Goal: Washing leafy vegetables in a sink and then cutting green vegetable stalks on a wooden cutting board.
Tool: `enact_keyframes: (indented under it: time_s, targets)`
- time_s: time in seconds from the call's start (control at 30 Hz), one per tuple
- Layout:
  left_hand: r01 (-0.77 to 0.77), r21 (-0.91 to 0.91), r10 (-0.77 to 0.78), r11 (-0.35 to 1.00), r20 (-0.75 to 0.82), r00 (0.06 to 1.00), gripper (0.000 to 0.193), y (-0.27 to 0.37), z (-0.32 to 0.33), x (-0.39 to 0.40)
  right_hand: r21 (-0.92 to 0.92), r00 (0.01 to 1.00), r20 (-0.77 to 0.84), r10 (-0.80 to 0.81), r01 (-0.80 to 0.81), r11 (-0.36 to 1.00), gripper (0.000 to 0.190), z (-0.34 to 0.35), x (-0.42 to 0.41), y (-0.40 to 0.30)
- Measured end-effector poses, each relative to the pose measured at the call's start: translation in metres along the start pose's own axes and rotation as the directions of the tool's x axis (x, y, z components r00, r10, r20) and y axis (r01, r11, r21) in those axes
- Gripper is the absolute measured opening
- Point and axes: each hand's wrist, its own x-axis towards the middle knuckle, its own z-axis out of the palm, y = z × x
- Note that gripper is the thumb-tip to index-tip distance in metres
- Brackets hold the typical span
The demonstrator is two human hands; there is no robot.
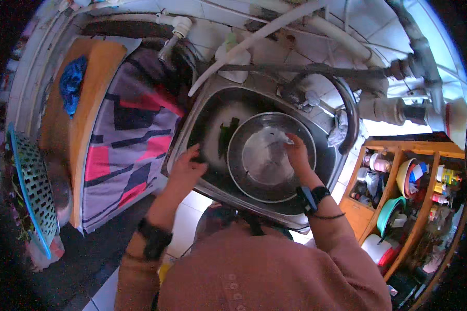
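Note:
A round metal basin [253, 182] rests in the stainless steel sink [188, 134], on the right side of its bowl. My right hand [297, 153] reaches inside the basin, its fingers pinching a small whitish, see-through piece [285, 139] whose material I cannot make out. Over the sink's left front rim, my left hand [186, 169] hovers with fingers apart and nothing in it. Dark green scraps [228, 136] lie in the sink bowl, left of the basin.
A black curved faucet [349, 116] arches at the sink's right. A white pipe [257, 37] slants above its back edge. Left stand a patterned cloth [140, 132], a wooden board [97, 89] and a blue-rimmed colander [35, 186]. Wooden shelves [416, 237] hold bowls at right.

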Motion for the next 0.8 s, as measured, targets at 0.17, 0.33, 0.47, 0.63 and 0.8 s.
enact_keyframes:
  time_s: [0.17,0.33,0.47,0.63,0.8]
  targets:
    - [-0.184,0.680,0.123,0.710,0.137,0.983,0.071,-0.043,0.058,0.103,0.209,0.953,0.239,0.188,-0.240,0.948,0.038,0.005,-0.057,0.016]
    - [-0.421,0.615,0.229,0.667,0.368,0.901,0.071,-0.040,0.072,0.143,0.114,0.921,0.258,0.293,-0.330,0.937,0.036,-0.005,-0.117,0.021]
    - [-0.261,0.215,0.106,0.941,0.545,0.832,0.072,-0.069,0.053,0.165,0.305,0.879,0.222,0.423,-0.475,0.826,0.035,-0.016,-0.131,-0.027]
    - [-0.494,0.742,-0.029,0.453,0.566,0.824,0.068,-0.042,0.081,0.140,-0.327,0.999,0.052,-0.015,0.031,0.944,0.027,-0.018,-0.161,0.005]
    - [-0.509,0.751,0.040,0.420,0.545,0.837,0.066,-0.038,0.086,0.139,-0.286,0.993,-0.004,0.116,-0.113,0.952,0.021,-0.011,-0.155,0.000]
